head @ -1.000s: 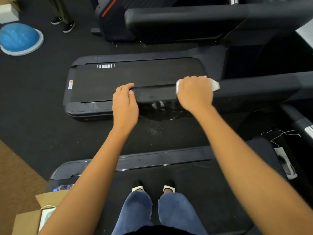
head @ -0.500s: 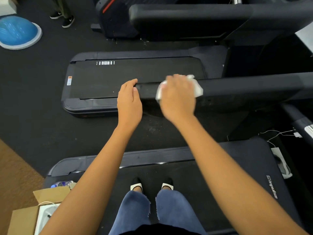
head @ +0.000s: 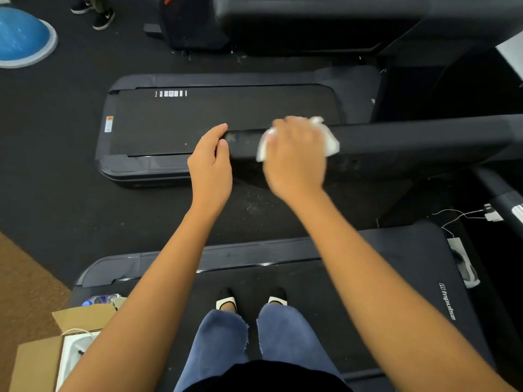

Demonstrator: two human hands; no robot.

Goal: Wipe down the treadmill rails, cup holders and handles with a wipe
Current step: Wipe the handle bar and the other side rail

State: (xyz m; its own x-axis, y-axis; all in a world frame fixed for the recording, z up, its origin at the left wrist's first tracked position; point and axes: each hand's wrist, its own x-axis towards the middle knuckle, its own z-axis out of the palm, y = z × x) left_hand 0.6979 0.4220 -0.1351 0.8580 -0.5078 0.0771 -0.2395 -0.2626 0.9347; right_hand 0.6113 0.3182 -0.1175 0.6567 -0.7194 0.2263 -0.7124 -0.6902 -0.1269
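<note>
At the rail (head: 410, 137) end, left hand (head: 210, 162) cups the edge; right hand (head: 294, 154) presses the wipe (head: 329, 137) beside it.

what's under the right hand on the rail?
A crumpled white wipe sits under the right hand, pressed on the black treadmill rail; its edges stick out on both sides. The wipe's middle and the rail beneath it are hidden.

your wipe (head: 329, 138): white | rail (head: 418, 142) under it: black, pale smudges | your jeans (head: 220, 343): blue, frayed hems | your shoes (head: 226, 299): black with white band | dome (head: 21, 38) far left: blue, pale rim | box (head: 36, 360): brown cardboard | floor (head: 51, 154): dark grey
</note>
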